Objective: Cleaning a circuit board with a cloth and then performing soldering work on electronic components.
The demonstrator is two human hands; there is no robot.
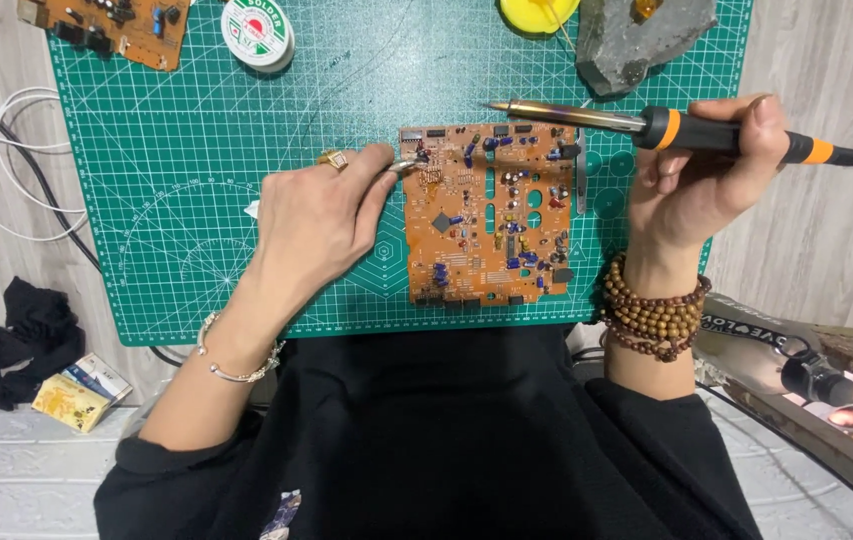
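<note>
**Iron lifted, board waiting under the tweezers**

The orange circuit board (490, 213) lies flat at the centre of the green cutting mat (167, 200), component side up, its parts seemingly all in place; I see no fresh solder or gap clearly enough to judge any joint finished. At the board's 10 o'clock corner the left hand (312, 215) pinches slim metal tweezers (409, 166) between thumb and forefinger, tips touching the board's edge there. At the board's 2 o'clock the right hand (699, 170) grips a black-and-orange soldering iron (667, 128), fingers closed round the handle, the tip held level just above the board's top edge and apart from it. By this, the work looks to be in its early or middle part: tools are ready, contact not made.

Further out, at the mat's 12 o'clock, sit a solder spool (258, 31), a yellow sponge (539, 13) and a grey stone-like block (642, 40); a second board (117, 25) lies at 11 o'clock. White cables (7, 160) trail over the desk (827, 230) at 9 o'clock.
</note>
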